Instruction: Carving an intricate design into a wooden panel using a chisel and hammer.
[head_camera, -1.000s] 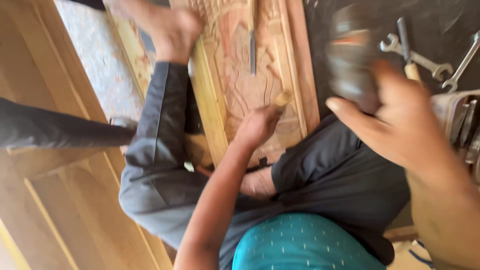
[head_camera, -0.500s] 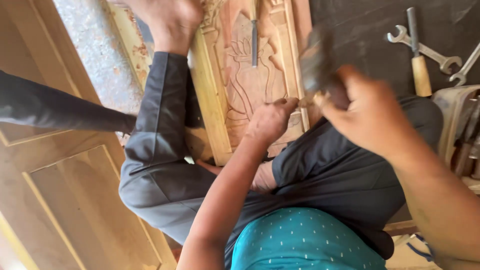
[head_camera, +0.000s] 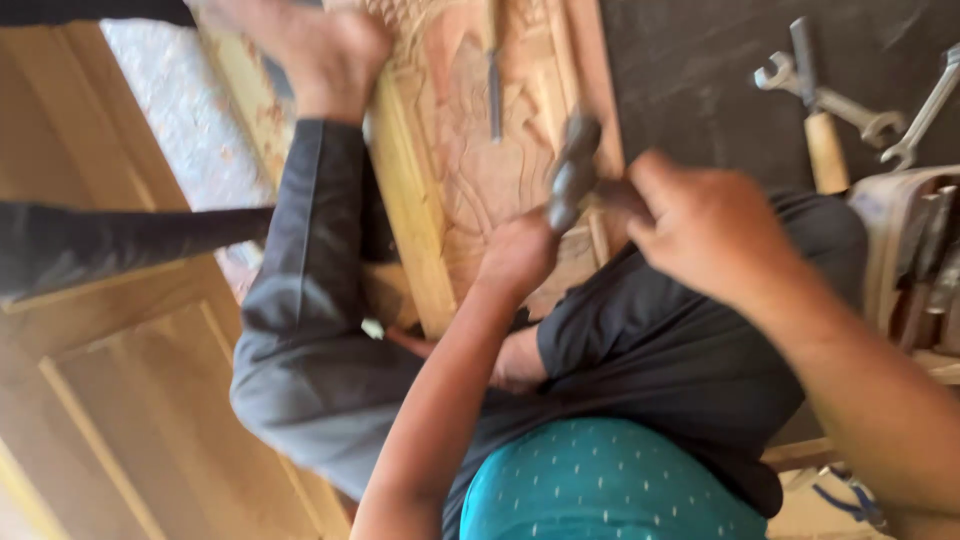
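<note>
A carved wooden panel (head_camera: 480, 170) lies in front of me, between my legs. My left hand (head_camera: 520, 255) is closed around a chisel and rests on the carving; the chisel is almost fully hidden by the fingers. My right hand (head_camera: 710, 230) grips a hammer, whose blurred metal head (head_camera: 573, 172) is just above the left hand. My bare foot (head_camera: 310, 50) presses on the panel's left edge, with the dark trouser leg (head_camera: 300, 300) running back toward me.
A spare chisel (head_camera: 493, 90) lies on the carving. Two spanners (head_camera: 840, 100) and a wooden-handled tool (head_camera: 825, 150) lie on the dark mat at top right. A box of tools (head_camera: 910, 250) stands at the right. A pale wooden door panel (head_camera: 130, 400) lies at the left.
My right hand has swung the hammer from raised at the right down and left onto the chisel. The left hand has stayed on the carving.
</note>
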